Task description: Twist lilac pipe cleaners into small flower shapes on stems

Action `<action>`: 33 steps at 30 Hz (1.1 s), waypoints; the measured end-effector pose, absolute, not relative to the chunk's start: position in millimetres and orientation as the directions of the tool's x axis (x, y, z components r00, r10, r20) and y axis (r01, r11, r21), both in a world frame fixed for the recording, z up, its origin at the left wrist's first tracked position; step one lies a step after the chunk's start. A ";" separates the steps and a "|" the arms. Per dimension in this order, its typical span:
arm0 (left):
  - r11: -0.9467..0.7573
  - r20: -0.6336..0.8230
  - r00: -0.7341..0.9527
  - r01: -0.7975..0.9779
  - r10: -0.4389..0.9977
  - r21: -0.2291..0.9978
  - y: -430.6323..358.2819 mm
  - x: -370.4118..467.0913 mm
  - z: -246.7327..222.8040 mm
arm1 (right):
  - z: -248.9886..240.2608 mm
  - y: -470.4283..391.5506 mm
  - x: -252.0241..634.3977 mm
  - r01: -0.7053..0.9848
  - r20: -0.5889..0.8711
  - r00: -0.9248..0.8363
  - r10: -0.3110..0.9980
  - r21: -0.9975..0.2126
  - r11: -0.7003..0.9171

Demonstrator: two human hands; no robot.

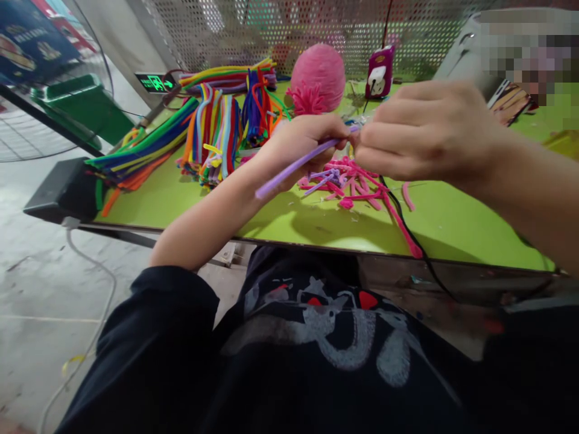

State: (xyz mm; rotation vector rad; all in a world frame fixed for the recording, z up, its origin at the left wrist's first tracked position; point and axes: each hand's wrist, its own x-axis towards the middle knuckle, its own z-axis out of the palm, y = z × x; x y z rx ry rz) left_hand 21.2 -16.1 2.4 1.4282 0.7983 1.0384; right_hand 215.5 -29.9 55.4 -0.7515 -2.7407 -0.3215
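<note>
1. Apparently the work is partway: one purple fuzzy stem (294,170) is between the hands, mostly straight, and looks unfinished
2. Done, as far as shows: short pink pieces (375,196) and a few small purple pieces (332,175) lie loose on the green table (280,220), just below the fingers
3. Left over, it seems: the stem in hand, plus bundled coloured stems (212,132) beyond the left fingers, off to their left
4. Left hand (312,135): thumb and forefinger pinched tight on the stem near its far end; right hand (420,129): fingers curled into a fist beside them, seeming to nip that same end, though its fingertips are partly hidden
5. From the left pinch, the stem slants down and back across the wrist, its free end past the fingers
</note>
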 end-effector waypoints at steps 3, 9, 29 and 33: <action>0.071 -0.031 0.479 -0.065 0.877 0.995 -13.2 18.9 5.7 | 61.7 -24.7 217.3 0.495 0.238 -0.861 0.449 0.191 0.848; -0.374 0.415 0.286 -0.188 0.864 0.908 -19.0 17.6 10.1 | 28.3 -14.8 229.1 0.485 0.790 -0.535 0.300 -0.004 0.875; -0.813 0.773 0.254 0.194 0.582 0.548 -14.5 23.6 -22.7 | 7.5 -36.1 216.0 0.276 0.735 -0.259 0.627 -0.566 0.777; -0.767 0.713 0.299 0.122 0.634 0.631 -5.4 23.6 -26.8 | 16.8 -41.8 228.5 0.570 0.778 -0.447 0.441 -0.131 0.811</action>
